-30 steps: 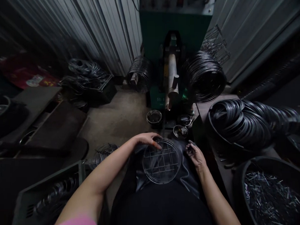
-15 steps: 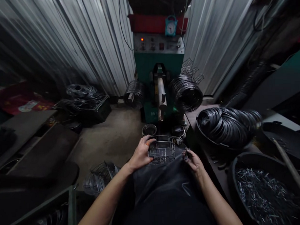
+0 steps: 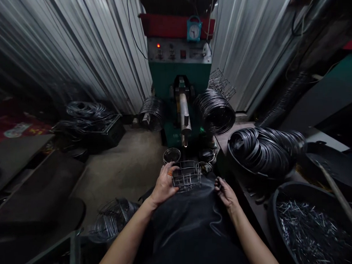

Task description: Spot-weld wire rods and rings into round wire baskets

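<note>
My left hand [image 3: 165,182] grips the left side of a small round wire basket [image 3: 187,179], thumb below and fingers on the upper ring. The basket is held over my dark apron [image 3: 187,212], in front of the machine. To the right of it, apart from the basket, my right hand [image 3: 225,192] is closed with its fingers curled together. Whatever the right fingers pinch is too small and dark to make out. Beyond the basket, the green machine [image 3: 162,78] carries a thick metal arm [image 3: 184,112] pointing toward me.
Coils of wire rings [image 3: 215,112] hang beside the machine arm. At right stand a basin of metal rings [image 3: 263,152] and a tub of short wire pieces [image 3: 309,227]. Small bowls [image 3: 172,155] sit below the arm. Finished-looking wire baskets [image 3: 112,222] lie at left.
The view has shifted slightly, so the machine sits further left. My left hand still holds the wire basket, now tilted a little differently. The right fingers have curled in more.
</note>
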Tool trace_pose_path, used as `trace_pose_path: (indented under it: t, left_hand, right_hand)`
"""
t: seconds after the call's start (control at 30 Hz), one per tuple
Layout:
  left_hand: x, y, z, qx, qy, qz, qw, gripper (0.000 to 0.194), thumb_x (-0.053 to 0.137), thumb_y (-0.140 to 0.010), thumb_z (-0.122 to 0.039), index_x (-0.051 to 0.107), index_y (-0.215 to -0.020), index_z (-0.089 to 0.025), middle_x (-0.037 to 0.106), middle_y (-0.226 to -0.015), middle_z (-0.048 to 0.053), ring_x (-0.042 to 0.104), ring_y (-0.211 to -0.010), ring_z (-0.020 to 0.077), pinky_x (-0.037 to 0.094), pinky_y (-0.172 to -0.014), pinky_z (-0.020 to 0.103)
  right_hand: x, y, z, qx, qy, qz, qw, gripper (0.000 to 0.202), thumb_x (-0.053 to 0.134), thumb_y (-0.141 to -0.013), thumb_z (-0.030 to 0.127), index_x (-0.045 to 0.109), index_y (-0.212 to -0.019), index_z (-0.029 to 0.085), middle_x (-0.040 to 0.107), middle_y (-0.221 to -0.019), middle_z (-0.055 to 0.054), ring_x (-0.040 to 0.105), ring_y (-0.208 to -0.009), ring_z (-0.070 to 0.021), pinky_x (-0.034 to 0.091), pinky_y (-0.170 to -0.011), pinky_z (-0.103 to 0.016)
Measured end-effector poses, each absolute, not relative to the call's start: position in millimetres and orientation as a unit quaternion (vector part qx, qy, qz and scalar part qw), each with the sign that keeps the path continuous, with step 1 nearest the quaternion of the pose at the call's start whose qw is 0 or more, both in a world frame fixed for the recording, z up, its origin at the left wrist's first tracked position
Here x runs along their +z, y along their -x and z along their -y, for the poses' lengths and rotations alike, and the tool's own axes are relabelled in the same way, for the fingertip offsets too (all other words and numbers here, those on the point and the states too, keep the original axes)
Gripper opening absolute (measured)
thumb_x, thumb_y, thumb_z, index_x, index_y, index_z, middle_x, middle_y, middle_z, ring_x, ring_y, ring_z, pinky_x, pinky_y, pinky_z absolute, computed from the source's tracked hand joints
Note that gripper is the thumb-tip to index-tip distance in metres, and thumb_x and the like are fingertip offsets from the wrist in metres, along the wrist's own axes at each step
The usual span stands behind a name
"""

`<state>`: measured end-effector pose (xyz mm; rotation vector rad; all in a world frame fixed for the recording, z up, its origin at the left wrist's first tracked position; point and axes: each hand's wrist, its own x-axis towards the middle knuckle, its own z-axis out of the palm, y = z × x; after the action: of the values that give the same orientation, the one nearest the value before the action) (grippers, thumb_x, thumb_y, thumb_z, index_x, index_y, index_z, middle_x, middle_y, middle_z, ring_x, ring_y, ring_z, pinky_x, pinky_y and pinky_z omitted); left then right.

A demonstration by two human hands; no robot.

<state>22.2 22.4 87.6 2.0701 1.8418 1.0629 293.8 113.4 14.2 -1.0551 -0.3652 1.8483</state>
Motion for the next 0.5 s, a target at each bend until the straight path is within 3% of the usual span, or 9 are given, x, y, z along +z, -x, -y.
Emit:
trace_pose_path:
  t: [0.17,0.3,0.37,0.5]
  left_hand:
    - [79.8,-14.5,-17.0,0.326,-0.710,-0.613,0.116,0.039,0.065,-0.056,-0.009,0.053,-0.092,-0.018,0.036,-0.140,0.016,0.034,-0.130,0.0331,0.032,-0.104,0.052]
    - [79.6,-11.5,-14.4,0.290,-0.731,-0.605,0.122,0.038,0.068,-0.057,-0.009,0.058,-0.092,-0.019,0.031,-0.144,0.014,0.030,-0.132,0.0349,0.028,-0.106,0.054]
    - [79.3,-10.7,-13.9,0.286,-0.732,-0.607,0.120,0.040,0.067,-0.058,-0.008,0.059,-0.095,-0.019,0.030,-0.144,0.014,0.028,-0.133,0.0351,0.028,-0.107,0.053]
    - [79.8,-8.0,-13.1,0.289,-0.730,-0.611,0.097,0.040,0.066,-0.062,-0.009,0.061,-0.099,-0.020,0.026,-0.146,0.012,0.026,-0.134,0.0350,0.026,-0.107,0.055]
  right_hand:
    - [12.1,-290.8,-118.2,0.729,0.465,0.195,0.463,0.028,0.072,-0.060,0.017,0.064,-0.086,0.017,0.067,-0.075,-0.001,0.062,-0.063,-0.0136,0.050,-0.053,-0.024]
    - [-0.7,-289.1,-105.3,0.598,0.492,0.343,0.532,0.040,0.067,-0.067,0.025,0.057,-0.105,0.021,0.067,-0.081,0.001,0.063,-0.075,-0.0153,0.049,-0.077,-0.032]
    - [-8.5,-288.7,-94.5,0.526,0.510,0.434,0.524,0.042,0.064,-0.070,0.030,0.054,-0.111,0.021,0.067,-0.087,0.000,0.062,-0.086,-0.0164,0.044,-0.088,-0.035]
    - [-19.2,-293.6,-85.7,0.499,0.533,0.477,0.489,0.030,0.065,-0.068,0.035,0.062,-0.093,0.020,0.067,-0.087,-0.003,0.061,-0.088,-0.0179,0.045,-0.086,-0.033]
